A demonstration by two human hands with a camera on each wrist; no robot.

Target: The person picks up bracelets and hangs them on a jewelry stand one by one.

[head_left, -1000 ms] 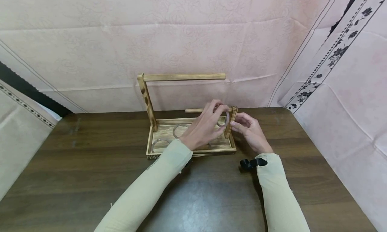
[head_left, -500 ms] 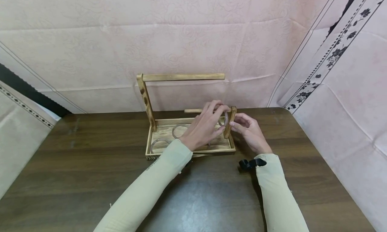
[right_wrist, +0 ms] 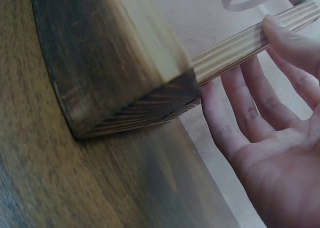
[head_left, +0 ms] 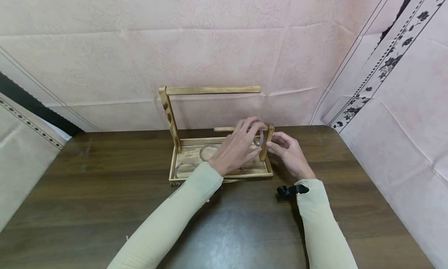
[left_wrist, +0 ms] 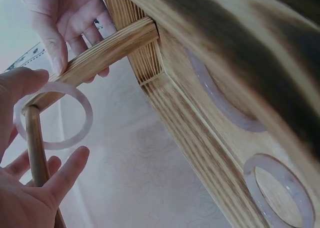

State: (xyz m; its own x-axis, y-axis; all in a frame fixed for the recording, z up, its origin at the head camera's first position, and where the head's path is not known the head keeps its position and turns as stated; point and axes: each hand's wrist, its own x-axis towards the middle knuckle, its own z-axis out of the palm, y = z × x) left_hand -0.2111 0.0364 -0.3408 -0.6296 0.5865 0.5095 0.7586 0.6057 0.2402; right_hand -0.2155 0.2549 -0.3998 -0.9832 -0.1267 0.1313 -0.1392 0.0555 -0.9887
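Observation:
A wooden jewelry stand has a tray base, a tall post with a long bar, and a shorter post with a rod. My left hand reaches over the tray, thumb and fingers pinching a pale lilac bangle at the short post's rod end. The rod appears to run through the bangle. My right hand grips the short post from outside, thumb on one face and fingers behind. Two more bangles lie in the tray, one at the front left, another behind it.
The stand sits near the far edge of a brown wooden table. A pink patterned cloth hangs behind, and a lighter cloth with a floral border hangs at the right. A black wrist strap is on the right wrist.
Both hands keep nearly the same place on the bangle and post. Only a very slight shift of the whole view shows.

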